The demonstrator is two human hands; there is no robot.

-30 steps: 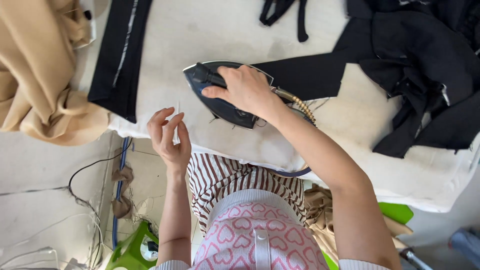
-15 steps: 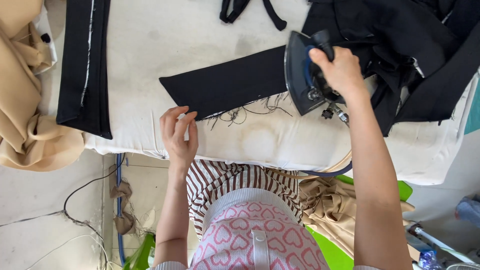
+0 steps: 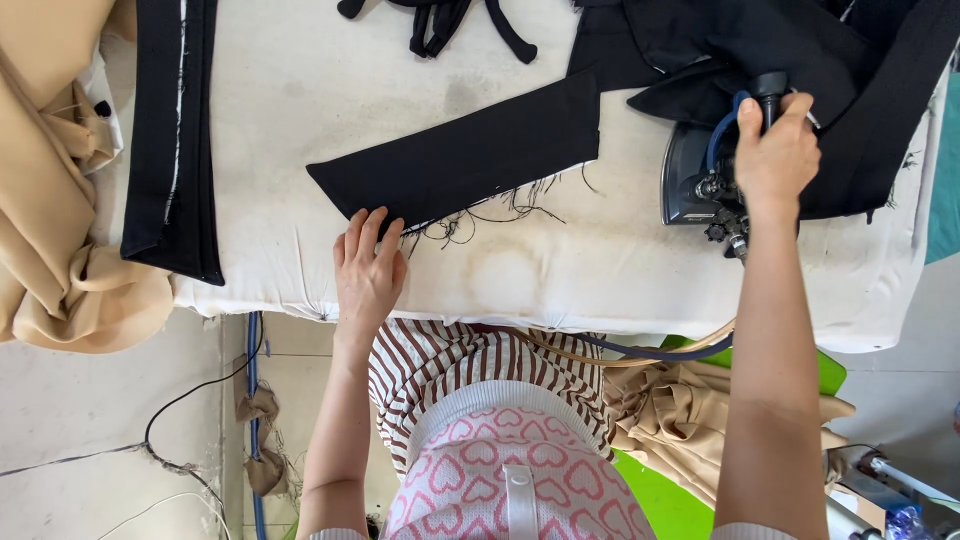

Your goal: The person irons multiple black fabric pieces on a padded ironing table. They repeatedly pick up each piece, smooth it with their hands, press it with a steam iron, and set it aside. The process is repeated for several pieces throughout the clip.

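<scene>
Since half a second ago the dark steam iron with a blue hose (image 3: 712, 170) has gone further right and now stands at the edge of the heap of black garments (image 3: 800, 60), clear of the piece it was near; the left hand (image 3: 367, 268) has slid up so its fingertips (image 3: 372, 222) reach the cloth.

Left to right: crumpled tan fabric (image 3: 55, 230) hangs off the left edge; a folded black panel with a white stitched edge (image 3: 172, 140) lies beside it. Left hand lies flat, fingers spread, gripping nothing — it presses on the near corner of the long black tapered fabric strip (image 3: 470, 155), which lies flat mid-board with frayed threads (image 3: 480, 212) trailing off its lower edge. Right hand (image 3: 775, 160) is closed around the iron's handle.

Step, as I read it: a pause between pressing passes — iron parked, strip being held and smoothed. Next move likely calls for keeping the strip flat under the left hand, clearing fingers from the iron's path, and minding the hose.

Surface: padded off-white ironing board cover (image 3: 560, 270), faint scorch-coloured stain near the front. Black straps (image 3: 440, 20) lie at the top edge. Below: pale tiled floor (image 3: 90, 420), loose cables (image 3: 200, 390), more tan cloth (image 3: 690, 420) and a bright green object (image 3: 660, 490) lower right.
</scene>
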